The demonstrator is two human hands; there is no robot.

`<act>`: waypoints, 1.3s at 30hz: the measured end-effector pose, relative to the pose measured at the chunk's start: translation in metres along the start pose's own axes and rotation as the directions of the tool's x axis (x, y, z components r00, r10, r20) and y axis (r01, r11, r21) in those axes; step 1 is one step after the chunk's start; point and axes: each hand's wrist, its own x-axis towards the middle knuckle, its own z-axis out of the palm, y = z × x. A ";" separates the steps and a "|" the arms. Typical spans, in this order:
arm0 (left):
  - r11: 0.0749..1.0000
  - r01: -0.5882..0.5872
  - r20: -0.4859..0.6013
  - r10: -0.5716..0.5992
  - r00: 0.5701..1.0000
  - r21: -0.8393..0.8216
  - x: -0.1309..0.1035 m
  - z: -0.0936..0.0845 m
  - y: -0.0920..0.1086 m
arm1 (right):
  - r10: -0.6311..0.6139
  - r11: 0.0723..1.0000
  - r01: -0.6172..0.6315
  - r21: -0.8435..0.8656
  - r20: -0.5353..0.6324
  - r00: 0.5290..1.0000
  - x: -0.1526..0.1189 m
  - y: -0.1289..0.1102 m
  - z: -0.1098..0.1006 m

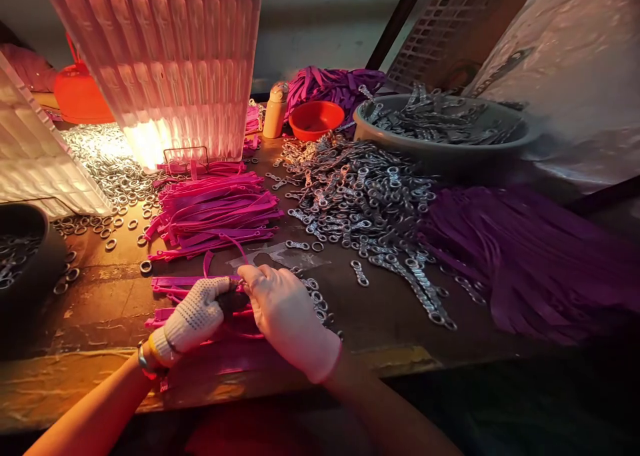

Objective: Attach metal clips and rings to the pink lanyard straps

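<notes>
My left hand (196, 315), in a dotted knit glove, is closed with its thumb and fingertips pinched together near the table's front edge. Against it, my right hand (286, 313), in a thin pale glove, pinches at the same spot. A pink strap (237, 243) runs out from between the fingertips and curls up behind them. The small piece where the fingers meet is mostly hidden. Below and behind the hands lie more pink straps (173, 283). Small metal rings (317, 296) are scattered just past my right hand.
Beyond the hands sits a stack of pink straps (215, 203). To the right are piled metal links (365, 183), a grey basin (445, 139) of links and purple straps (530, 256). An orange bowl (317, 119), a bottle (275, 109), ribbed panels (175, 63) and a dark bowl (30, 269) stand around.
</notes>
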 end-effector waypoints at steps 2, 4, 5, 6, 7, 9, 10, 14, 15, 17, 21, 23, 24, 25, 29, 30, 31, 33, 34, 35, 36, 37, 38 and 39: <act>0.996 0.050 -0.024 -0.052 0.998 -0.071 -0.003 -0.002 0.001 | 0.034 0.993 -0.049 0.108 0.139 0.990 0.004 -0.001 -0.010; 0.997 0.058 -0.080 -0.063 0.995 -0.052 -0.006 0.000 -0.001 | 0.065 0.980 -0.118 0.158 0.305 0.950 0.009 -0.001 -0.018; 0.998 0.052 -0.100 -0.054 0.993 -0.026 -0.007 0.001 -0.002 | 0.086 0.977 -0.153 0.150 0.381 0.921 0.011 0.000 -0.021; 0.999 0.046 -0.107 -0.045 0.993 0.000 -0.008 0.003 -0.004 | 0.108 0.976 -0.180 0.124 0.442 0.890 0.013 0.000 -0.022; 0.999 0.043 -0.108 -0.040 0.993 0.020 -0.010 0.004 -0.006 | 0.124 0.978 -0.190 0.090 0.482 0.867 0.014 0.001 -0.021; 0.998 0.039 -0.104 -0.034 0.994 0.043 -0.011 0.007 -0.006 | 0.115 0.988 -0.151 0.031 0.501 0.858 0.013 0.002 -0.017; 0.998 0.034 -0.099 -0.029 0.995 0.048 -0.011 0.007 -0.006 | 0.087 0.994 -0.109 0.017 0.493 0.866 0.011 0.002 -0.014; 0.999 0.015 -0.039 -0.014 0.999 0.029 -0.007 0.008 -0.001 | -0.063 0.997 0.072 -0.003 0.445 0.893 0.002 0.005 -0.005; 1.000 0.012 -0.016 -0.012 1.000 0.015 -0.005 0.008 0.000 | -0.086 0.995 0.103 -0.016 0.430 0.899 0.001 0.006 -0.005; 1.000 0.002 0.007 -0.002 1.000 0.010 0.000 0.006 0.003 | -0.108 0.989 0.139 -0.047 0.399 0.910 0.000 0.009 -0.006; 0.971 -0.063 0.118 0.036 0.992 0.230 0.002 -0.016 0.013 | -0.147 0.984 0.175 -0.041 0.380 0.913 0.003 0.012 -0.009; 0.925 -0.108 0.196 0.037 0.980 0.365 -0.003 -0.039 0.017 | -0.149 0.984 0.174 -0.032 0.385 0.911 0.000 0.012 -0.010; 0.899 -0.118 0.208 0.031 0.978 0.421 -0.007 -0.054 0.016 | -0.127 0.987 0.153 -0.038 0.387 0.913 -0.002 0.012 -0.010; 0.876 -0.117 0.203 0.022 0.979 0.469 -0.011 -0.068 0.014 | -0.089 0.992 0.118 -0.050 0.395 0.914 -0.006 0.013 -0.011; 0.817 -0.069 0.070 0.035 0.997 0.572 -0.029 -0.114 -0.002 | 0.095 0.995 -0.062 -0.081 0.507 0.857 -0.019 0.022 -0.024; 0.812 -0.057 0.025 0.052 0.998 0.582 -0.031 -0.118 -0.004 | 0.103 0.995 -0.082 -0.064 0.518 0.849 -0.020 0.028 -0.029; 0.806 -0.051 -0.012 0.072 0.997 0.590 -0.031 -0.118 -0.005 | 0.107 0.994 -0.096 -0.048 0.500 0.859 -0.018 0.035 -0.032; 0.790 -0.067 -0.027 0.105 0.994 0.609 -0.025 -0.108 -0.002 | 0.136 0.991 -0.127 -0.048 0.406 0.904 -0.008 0.055 -0.033; 0.781 -0.088 0.001 0.111 0.994 0.619 -0.018 -0.100 0.000 | 0.181 0.983 -0.164 -0.078 0.355 0.917 -0.001 0.066 -0.029; 0.769 -0.113 0.048 0.106 0.993 0.629 -0.010 -0.091 0.002 | 0.241 0.970 -0.214 -0.119 0.323 0.915 0.008 0.077 -0.023; 0.754 -0.133 0.103 0.087 0.991 0.643 -0.001 -0.081 0.004 | 0.308 0.949 -0.269 -0.163 0.312 0.899 0.018 0.088 -0.015; 0.732 -0.148 0.154 0.059 0.986 0.665 0.007 -0.073 0.006 | 0.363 0.929 -0.315 -0.194 0.317 0.876 0.026 0.098 -0.005; 0.701 -0.157 0.195 0.026 0.981 0.696 0.014 -0.066 0.008 | 0.406 0.912 -0.356 -0.203 0.333 0.851 0.033 0.108 0.005; 0.663 -0.163 0.220 -0.003 0.976 0.731 0.018 -0.061 0.009 | 0.435 0.900 -0.391 -0.193 0.348 0.831 0.039 0.117 0.015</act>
